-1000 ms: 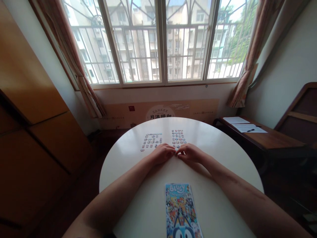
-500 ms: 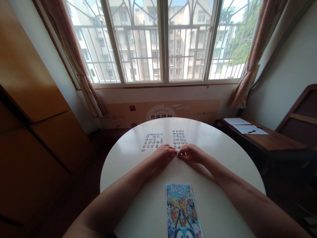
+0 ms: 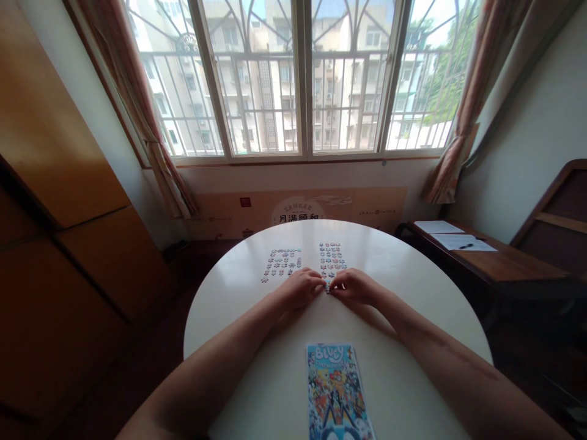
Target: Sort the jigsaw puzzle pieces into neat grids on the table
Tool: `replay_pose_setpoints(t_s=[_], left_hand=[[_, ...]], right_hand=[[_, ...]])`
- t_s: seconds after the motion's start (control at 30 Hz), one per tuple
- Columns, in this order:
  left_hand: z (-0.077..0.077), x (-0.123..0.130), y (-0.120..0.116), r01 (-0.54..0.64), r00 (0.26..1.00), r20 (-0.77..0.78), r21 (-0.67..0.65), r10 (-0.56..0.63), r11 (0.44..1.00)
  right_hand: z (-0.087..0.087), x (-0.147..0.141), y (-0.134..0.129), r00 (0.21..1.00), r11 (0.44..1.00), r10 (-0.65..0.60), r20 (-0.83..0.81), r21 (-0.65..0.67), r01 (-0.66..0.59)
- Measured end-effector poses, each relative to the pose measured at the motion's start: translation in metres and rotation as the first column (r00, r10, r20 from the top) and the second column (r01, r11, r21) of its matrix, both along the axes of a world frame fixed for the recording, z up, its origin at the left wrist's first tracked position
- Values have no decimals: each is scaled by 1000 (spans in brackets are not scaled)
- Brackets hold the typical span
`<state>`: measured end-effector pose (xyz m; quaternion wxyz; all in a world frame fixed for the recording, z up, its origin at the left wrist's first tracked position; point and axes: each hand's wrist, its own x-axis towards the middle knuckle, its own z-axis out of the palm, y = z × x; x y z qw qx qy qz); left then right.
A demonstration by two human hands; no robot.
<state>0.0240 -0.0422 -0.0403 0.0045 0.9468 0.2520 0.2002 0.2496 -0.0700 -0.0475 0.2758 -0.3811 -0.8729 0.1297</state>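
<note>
On the round white table (image 3: 229, 318), my left hand (image 3: 303, 287) and my right hand (image 3: 354, 286) meet near the middle, fingertips almost touching. Between them lie small joined puzzle pieces (image 3: 327, 288), which the fingers of both hands pinch at the sides. Just beyond my right hand, rows of loose puzzle pieces (image 3: 331, 256) are laid out. A second group of loose pieces (image 3: 277, 263) lies beyond my left hand. Nearer to me is a colourful "Bluey" picture sheet (image 3: 337, 385), flat on the table.
A brown wooden side table (image 3: 513, 260) with white papers (image 3: 463, 242) and a dark pen stands at the right. Behind the round table are a printed cardboard panel (image 3: 220, 214) and a barred window. An orange-brown cabinet (image 3: 92, 256) is at the left.
My left fingers have drawn slightly back from my right ones, and more of the pieces between them shows. The view has tilted up slightly.
</note>
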Motion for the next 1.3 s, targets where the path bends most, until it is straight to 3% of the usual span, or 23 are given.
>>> replay_pose_setpoints(t_s=[0.33, 0.83, 1.3], left_hand=[[0, -2, 1, -46, 999, 20, -23, 46, 999], [0, -2, -1, -29, 999, 30, -47, 30, 998], [-3, -3, 2, -19, 999, 42, -52, 21, 998]], right_hand=[[4, -1, -2, 1000, 1000, -18, 23, 0, 18], [1, -10, 0, 989, 992, -129, 73, 0, 129], [2, -10, -2, 983, 989, -145, 113, 4, 145]])
